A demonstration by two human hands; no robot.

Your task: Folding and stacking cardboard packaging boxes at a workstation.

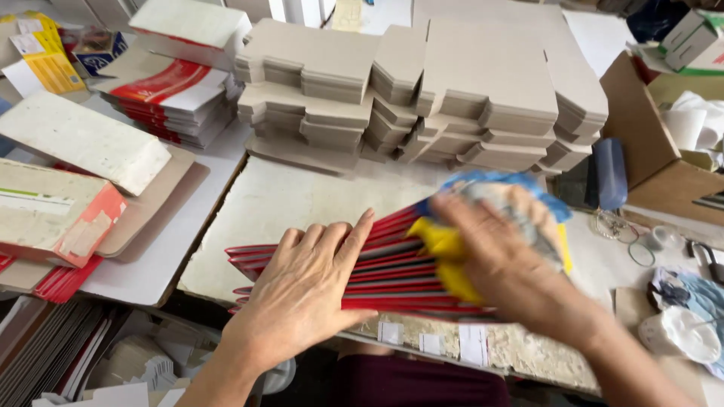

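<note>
A fanned stack of flat red cards lies on a worn white board in front of me. My left hand rests flat on the stack's left part, fingers spread, pressing it down. My right hand is blurred with motion over the stack's right end and grips a yellow and blue cloth or sponge against the cards.
Tall piles of flat grey cardboard blanks stand behind the board. Red and white printed sheets and white blocks lie at the left. A brown carton, rubber bands and small items sit at the right.
</note>
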